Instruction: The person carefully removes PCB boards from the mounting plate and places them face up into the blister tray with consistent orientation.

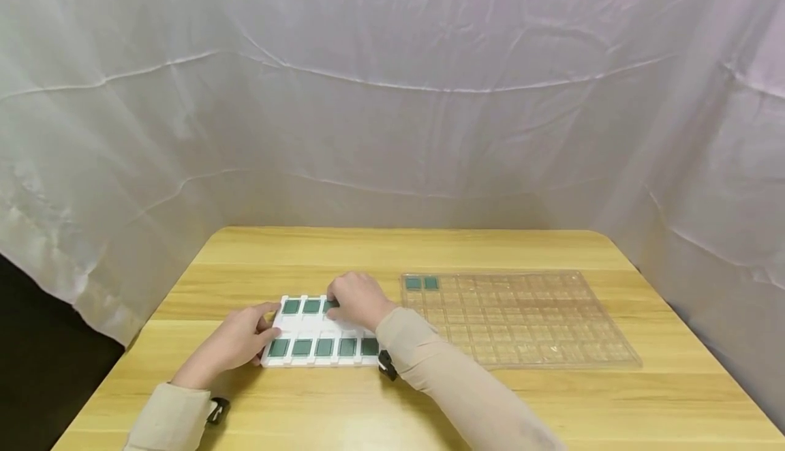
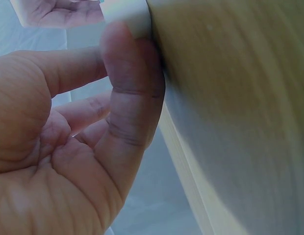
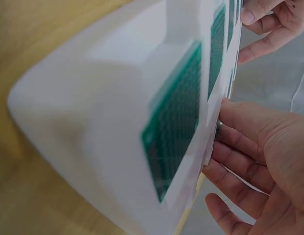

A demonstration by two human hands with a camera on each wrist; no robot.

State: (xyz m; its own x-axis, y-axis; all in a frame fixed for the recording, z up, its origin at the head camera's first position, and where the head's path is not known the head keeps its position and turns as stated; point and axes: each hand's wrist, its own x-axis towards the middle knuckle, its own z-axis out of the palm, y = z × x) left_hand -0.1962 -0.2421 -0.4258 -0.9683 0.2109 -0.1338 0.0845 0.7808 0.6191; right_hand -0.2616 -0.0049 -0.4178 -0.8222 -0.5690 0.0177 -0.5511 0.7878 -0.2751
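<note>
Beige sleeves [image 1: 172, 418] crossed the bottom of the frame. Lower left of centre, on the desk [image 1: 337, 253], was a white tray [image 1: 306, 327] with green squares [image 1: 301, 347] in two rows. The left hand [image 1: 236, 342] pinched its left edge with thumb and fingers. With bent fingers, the right hand [image 1: 358, 298] was over the upper row; whether it gripped a square, I could not tell. Right of centre lay a clear tray [image 1: 509, 318] with two more.
</note>
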